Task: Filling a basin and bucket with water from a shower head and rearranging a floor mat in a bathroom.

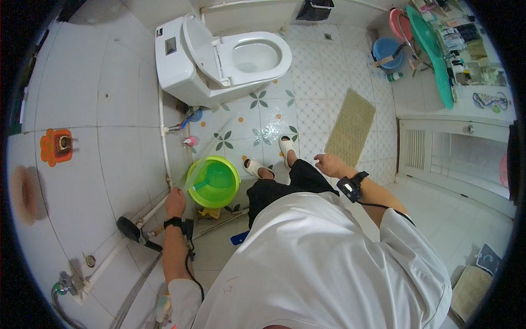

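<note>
My left hand (pixel 176 202) is closed in a fist by the wall pipe. A pale stream of water (pixel 205 154) runs from it towards the tiled floor (pixel 273 123), which shines wet. A clear hose (pixel 137 290) passes behind my left forearm; the end in my fist is hidden. Just right of that hand stands a lime-green basin (pixel 235 193) with a green dipper (pixel 211 181) in it. My right hand (pixel 328 164) hangs empty beside my thigh, its fingers loosely curled and a little apart, above the edge of a beige mat (pixel 353 123).
A white toilet (pixel 242 84) with its lid up stands ahead. A small pink-topped bottle (pixel 191 141) sits by the left wall, near a blue-handled valve (pixel 187 119). A black shower fitting (pixel 129 229) juts out beside my left arm. A blue bucket (pixel 386 51) is at the far right.
</note>
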